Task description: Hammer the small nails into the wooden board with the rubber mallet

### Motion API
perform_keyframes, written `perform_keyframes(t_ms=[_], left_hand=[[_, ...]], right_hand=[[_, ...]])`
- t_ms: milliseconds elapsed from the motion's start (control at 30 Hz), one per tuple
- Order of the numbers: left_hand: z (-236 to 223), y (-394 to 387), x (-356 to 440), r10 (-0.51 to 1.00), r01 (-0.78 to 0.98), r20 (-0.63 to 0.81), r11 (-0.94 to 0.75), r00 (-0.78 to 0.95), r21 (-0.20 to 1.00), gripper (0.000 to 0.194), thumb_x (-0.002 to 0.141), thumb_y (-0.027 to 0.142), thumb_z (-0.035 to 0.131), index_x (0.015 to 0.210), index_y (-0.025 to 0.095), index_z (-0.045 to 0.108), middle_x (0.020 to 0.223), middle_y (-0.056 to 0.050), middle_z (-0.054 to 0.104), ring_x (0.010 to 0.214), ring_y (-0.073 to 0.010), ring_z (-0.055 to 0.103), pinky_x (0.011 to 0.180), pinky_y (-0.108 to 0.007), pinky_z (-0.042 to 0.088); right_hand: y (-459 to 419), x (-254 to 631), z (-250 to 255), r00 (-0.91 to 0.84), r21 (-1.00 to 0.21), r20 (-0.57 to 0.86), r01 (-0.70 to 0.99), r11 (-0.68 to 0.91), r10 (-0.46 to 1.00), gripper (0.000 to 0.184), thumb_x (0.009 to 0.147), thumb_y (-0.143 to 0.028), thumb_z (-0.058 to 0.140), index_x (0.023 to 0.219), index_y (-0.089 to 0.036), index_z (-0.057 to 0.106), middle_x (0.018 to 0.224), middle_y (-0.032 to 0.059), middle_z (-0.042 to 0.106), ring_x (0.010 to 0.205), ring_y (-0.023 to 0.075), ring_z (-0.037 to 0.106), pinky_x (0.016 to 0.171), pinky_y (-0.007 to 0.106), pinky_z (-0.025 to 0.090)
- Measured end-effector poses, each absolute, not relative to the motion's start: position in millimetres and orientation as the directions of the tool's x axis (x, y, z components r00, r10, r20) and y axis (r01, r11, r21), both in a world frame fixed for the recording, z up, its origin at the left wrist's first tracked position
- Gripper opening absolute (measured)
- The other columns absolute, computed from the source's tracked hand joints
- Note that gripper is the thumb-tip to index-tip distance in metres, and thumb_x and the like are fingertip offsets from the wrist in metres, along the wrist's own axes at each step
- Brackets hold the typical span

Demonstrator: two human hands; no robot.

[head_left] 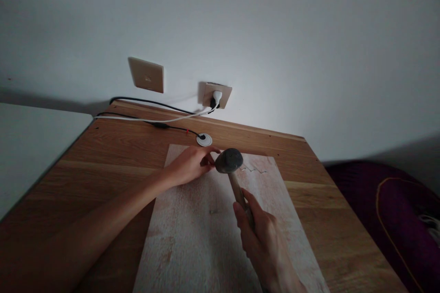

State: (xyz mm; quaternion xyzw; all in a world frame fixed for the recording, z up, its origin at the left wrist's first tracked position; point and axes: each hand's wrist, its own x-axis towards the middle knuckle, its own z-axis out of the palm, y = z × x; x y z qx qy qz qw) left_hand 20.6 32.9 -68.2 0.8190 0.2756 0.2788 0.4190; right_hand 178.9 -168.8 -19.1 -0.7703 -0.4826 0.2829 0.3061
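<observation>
My right hand (263, 238) is wrapped round the wooden handle of a mallet with a dark, rounded head (229, 160). The head hangs over the far part of a whitewashed wooden board (192, 238). Just left of the head, my left hand (194, 164) has thumb and forefinger drawn together in a pinch above the board. Whatever those fingertips may hold is too small or hidden behind the mallet head. To the right of the head, a thin zigzag line (253, 169) shows on the board's surface.
Under the board is a wooden desk (309, 192) against a white wall. Black and white cables (147, 119) run along its back to a plugged socket (217, 96) and a round cable grommet (204, 139). A white panel (37, 146) borders the left; purple fabric (388, 219) lies right.
</observation>
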Motion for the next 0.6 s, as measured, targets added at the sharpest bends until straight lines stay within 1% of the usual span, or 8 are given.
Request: perform_keyframes(t_ms=[100,167,267,333,433,500,567,600], left_hand=[[-69.4,33.0,21.3,0.694,0.211,0.212,-0.470,0.688,0.857,0.040,0.088,0.007,0.073,0.125,0.020,0.071,0.096,-0.003,0.084,0.086,-0.0187,0.078,0.081,-0.030,0.056],[-69.9,33.2,21.3,0.695,0.193,0.217,-0.461,0.686,0.866,0.039,0.086,0.006,0.073,0.123,0.020,0.072,0.095,-0.003,0.083,0.083,-0.0178,0.077,0.080,-0.030,0.057],[-68.4,34.0,19.8,0.687,0.176,0.205,-0.442,0.697,0.880,0.040,0.084,0.007,0.075,0.122,0.019,0.071,0.094,-0.002,0.082,0.078,-0.0162,0.075,0.076,-0.029,0.056],[-66.5,35.0,17.6,0.678,0.171,0.189,-0.426,0.710,0.888,0.040,0.084,0.011,0.078,0.122,0.018,0.069,0.095,-0.003,0.082,0.076,-0.0158,0.073,0.073,-0.028,0.055],[-63.7,37.7,13.1,0.678,0.164,0.198,-0.430,0.708,0.888,0.041,0.083,0.022,0.084,0.121,0.018,0.068,0.096,-0.003,0.080,0.077,-0.0159,0.071,0.071,-0.028,0.053],[-60.2,39.5,10.4,0.701,0.171,0.245,-0.467,0.670,0.868,0.033,0.085,0.029,0.083,0.113,0.019,0.069,0.091,-0.002,0.078,0.077,-0.0156,0.069,0.071,-0.028,0.051],[-52.9,39.6,8.5,0.709,0.197,0.296,-0.523,0.640,0.829,0.017,0.090,0.030,0.077,0.100,0.019,0.069,0.083,0.000,0.073,0.074,-0.0145,0.066,0.068,-0.027,0.048],[-47.4,38.3,8.1,0.700,0.207,0.313,-0.551,0.642,0.808,0.012,0.093,0.030,0.074,0.094,0.019,0.068,0.079,0.001,0.070,0.071,-0.0139,0.064,0.067,-0.027,0.046]], right_hand=[[-172.8,183.2,-16.5,0.412,-0.754,-0.140,0.545,-0.367,0.900,0.065,0.103,-0.065,0.047,0.137,-0.014,0.068,0.066,-0.0008,0.064,0.038,0.0138,0.054,0.034,0.024,0.044],[-178.6,188.5,-15.1,0.449,-0.737,-0.144,0.546,-0.399,0.882,0.066,0.103,-0.066,0.047,0.137,-0.013,0.069,0.061,-0.0017,0.063,0.037,0.0146,0.053,0.035,0.025,0.042],[-192.5,199.0,-16.4,0.494,-0.702,-0.153,0.555,-0.446,0.856,0.068,0.102,-0.067,0.048,0.138,-0.012,0.068,0.048,-0.0066,0.052,0.037,0.0165,0.049,0.037,0.027,0.037],[-203.9,206.2,-19.5,0.524,-0.696,-0.155,0.543,-0.469,0.837,0.071,0.101,-0.070,0.049,0.136,-0.012,0.068,0.047,-0.0076,0.049,0.038,0.0167,0.049,0.038,0.028,0.036],[-219.6,215.6,-24.6,0.563,-0.687,-0.180,0.515,-0.513,0.807,0.073,0.100,-0.073,0.048,0.136,-0.012,0.067,0.049,-0.0072,0.052,0.038,0.0167,0.051,0.040,0.028,0.037],[-226.8,220.9,-27.1,0.575,-0.664,-0.215,0.506,-0.550,0.789,0.075,0.101,-0.073,0.047,0.139,-0.012,0.065,0.046,-0.0084,0.050,0.037,0.0176,0.053,0.042,0.029,0.039],[-230.6,225.3,-29.2,0.589,-0.637,-0.231,0.510,-0.578,0.774,0.076,0.101,-0.074,0.045,0.140,-0.012,0.065,0.044,-0.0082,0.051,0.037,0.0190,0.055,0.043,0.030,0.042],[-231.4,227.1,-30.2,0.593,-0.626,-0.230,0.517,-0.584,0.772,0.077,0.101,-0.075,0.044,0.140,-0.012,0.066,0.045,-0.0075,0.052,0.038,0.0197,0.056,0.044,0.031,0.043]])
